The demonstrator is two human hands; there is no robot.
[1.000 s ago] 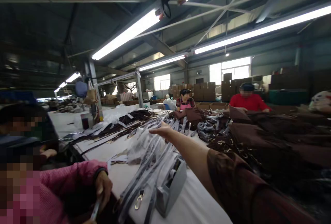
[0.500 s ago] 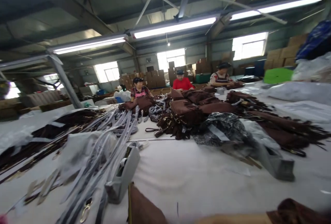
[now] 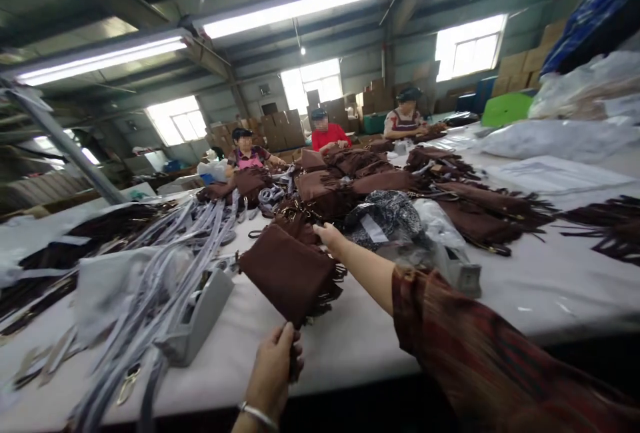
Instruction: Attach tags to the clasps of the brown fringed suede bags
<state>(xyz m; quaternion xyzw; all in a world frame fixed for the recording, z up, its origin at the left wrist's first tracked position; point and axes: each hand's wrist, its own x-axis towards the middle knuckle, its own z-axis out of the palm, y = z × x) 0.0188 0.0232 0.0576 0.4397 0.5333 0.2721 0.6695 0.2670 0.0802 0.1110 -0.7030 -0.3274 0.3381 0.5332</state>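
A brown fringed bag (image 3: 287,270) is held above the white table, tilted, with its tassels hanging on the right side. My left hand (image 3: 273,360), wearing a silver bangle, pinches its near lower corner. Reaching forward, my right hand (image 3: 330,236) is closed on brown material at the bag's far upper edge; its fingertips are partly hidden. Just behind is a pile of similar brown bags (image 3: 320,190) with gold-coloured hardware. Black-patterned plastic wrapping (image 3: 383,220) lies just beyond my right forearm.
Left of the bag stands a grey tray (image 3: 200,326) beside long grey wrapped straps (image 3: 135,326) with a metal clip (image 3: 129,385). Another grey tray (image 3: 465,273) is at right. More fringed brown pieces (image 3: 610,226) lie far right. Three people sit across the white table (image 3: 370,346).
Both my hands have come into view with the brown bag, which was at the bottom edge before. The view has shifted to the right and down.
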